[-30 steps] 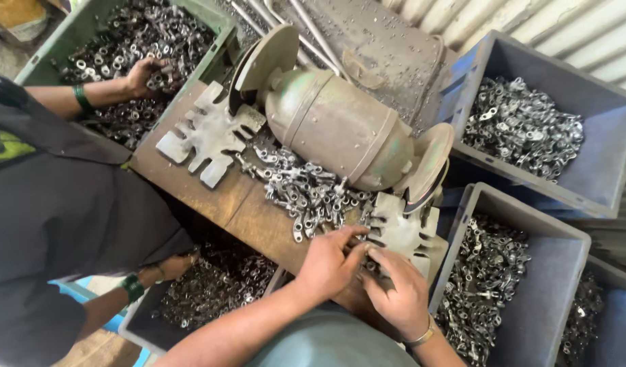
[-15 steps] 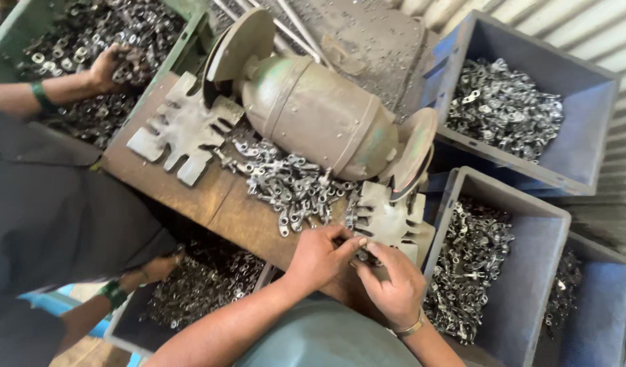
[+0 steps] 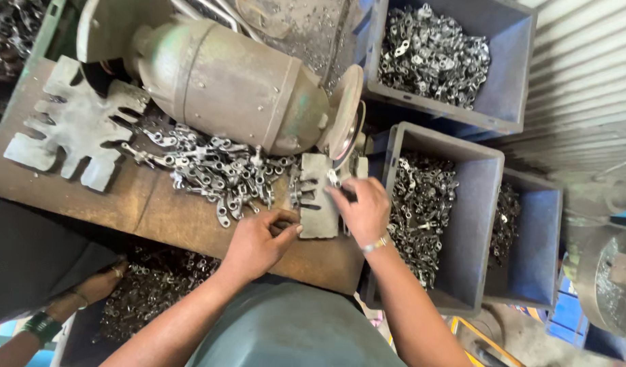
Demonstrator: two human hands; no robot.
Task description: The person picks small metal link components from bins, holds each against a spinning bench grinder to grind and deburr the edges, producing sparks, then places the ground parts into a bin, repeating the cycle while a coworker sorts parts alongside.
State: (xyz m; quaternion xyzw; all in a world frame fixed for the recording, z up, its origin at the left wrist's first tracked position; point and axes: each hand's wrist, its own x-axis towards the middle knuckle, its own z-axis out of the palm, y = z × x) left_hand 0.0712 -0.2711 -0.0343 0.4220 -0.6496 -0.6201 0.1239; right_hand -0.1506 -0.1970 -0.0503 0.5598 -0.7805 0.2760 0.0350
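Right hand (image 3: 362, 207) moved up, pinching small shiny metal clip (image 3: 333, 178); left hand (image 3: 257, 239) curled, gripping grey slotted plate (image 3: 318, 197).

The motor (image 3: 224, 81) has a dull, greenish metal shell, scuffed and dusty, with a paler worn disc (image 3: 345, 112) at its end. Below the motor lies a heap of small metal parts (image 3: 211, 170), bare grey steel with a faint shine. The desk (image 3: 156, 211) under the motor is rough brown wood, stained and matt. Left of the motor lies a notched plate (image 3: 71, 122) of flat matt grey metal; a like plate (image 3: 319, 197) sits under the right hand (image 3: 360, 207) and beside the left hand (image 3: 258, 241). Right of the motor, the bins (image 3: 489, 177) are smooth, dusty blue-grey plastic. Behind them, the wall (image 3: 585, 81) is ribbed, pale sheet metal.
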